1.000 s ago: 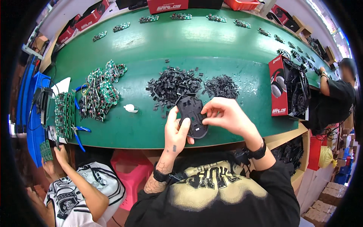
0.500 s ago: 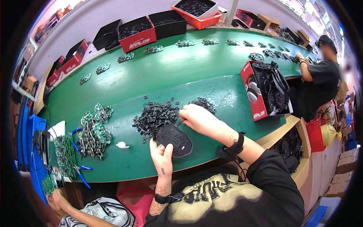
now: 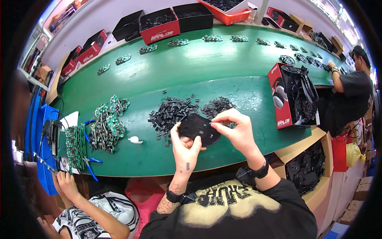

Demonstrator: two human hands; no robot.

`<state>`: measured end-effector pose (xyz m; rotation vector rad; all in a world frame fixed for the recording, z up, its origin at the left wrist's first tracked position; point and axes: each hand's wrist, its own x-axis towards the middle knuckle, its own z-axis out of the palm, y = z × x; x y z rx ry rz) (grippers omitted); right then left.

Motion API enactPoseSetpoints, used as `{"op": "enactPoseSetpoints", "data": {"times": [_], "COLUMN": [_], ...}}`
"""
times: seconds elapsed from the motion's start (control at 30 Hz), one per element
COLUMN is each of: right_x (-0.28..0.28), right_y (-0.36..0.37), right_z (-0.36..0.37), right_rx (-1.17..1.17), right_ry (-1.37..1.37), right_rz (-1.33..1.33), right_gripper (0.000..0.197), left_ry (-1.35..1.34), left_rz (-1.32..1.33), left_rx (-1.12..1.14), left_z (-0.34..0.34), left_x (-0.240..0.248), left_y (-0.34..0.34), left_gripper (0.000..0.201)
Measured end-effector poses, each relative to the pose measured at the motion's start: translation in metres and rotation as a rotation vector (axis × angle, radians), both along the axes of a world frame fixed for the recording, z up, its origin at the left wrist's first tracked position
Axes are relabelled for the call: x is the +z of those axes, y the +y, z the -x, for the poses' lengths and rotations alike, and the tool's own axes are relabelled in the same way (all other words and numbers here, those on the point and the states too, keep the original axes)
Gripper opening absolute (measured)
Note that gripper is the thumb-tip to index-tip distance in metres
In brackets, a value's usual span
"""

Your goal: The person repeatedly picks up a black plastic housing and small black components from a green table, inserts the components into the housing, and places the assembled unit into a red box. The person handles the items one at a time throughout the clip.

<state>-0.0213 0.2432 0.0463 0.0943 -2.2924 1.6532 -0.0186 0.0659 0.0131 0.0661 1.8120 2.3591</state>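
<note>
My left hand (image 3: 184, 153) grips a rounded black plastic shell (image 3: 195, 128) by its near left edge, thumb on top. The shell is tilted, with its hollow, ribbed side showing. At its right end, my right hand (image 3: 239, 130) has thumb and forefinger pinched together; whatever is between the fingertips is too small to make out. Just beyond the shell lies a heap of small black plastic pieces (image 3: 169, 113). A smaller heap of finer black pieces (image 3: 216, 105) lies to its right, beyond my right hand.
Left are a small white bottle (image 3: 136, 140), piled green circuit boards (image 3: 105, 127) and blue-handled pliers (image 3: 90, 169). A red box of black parts (image 3: 283, 111) stands right, a carton (image 3: 327, 157) below. Co-workers sit left (image 3: 67, 185) and right (image 3: 352, 89). Boards line the far table.
My right hand has come from the finer heap down to the shell's right end. The shell has turned and tilted in my left hand. The view has shifted slightly.
</note>
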Motion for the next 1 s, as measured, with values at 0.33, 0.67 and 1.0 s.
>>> {"op": "enactPoseSetpoints", "data": {"times": [0.33, 0.67, 1.0], "right_x": [-0.023, -0.026, -0.051], "right_y": [0.035, 0.087, 0.084], "right_z": [-0.002, -0.018, -0.035], "right_rx": [0.141, 0.127, -0.234], "right_ry": [-0.293, -0.3, 0.126], "right_rz": [0.633, 0.642, -0.366], "right_gripper": [0.032, 0.035, 0.022], "left_ry": [-0.007, 0.944, 0.688], "left_rz": [0.051, 0.931, 0.954], "left_rx": [-0.164, -0.39, -0.106], "left_z": [0.006, 0.077, 0.248], "left_x": [0.017, 0.071, 0.014], "left_y": [0.034, 0.082, 0.177], "left_gripper": [0.063, 0.03, 0.034]}}
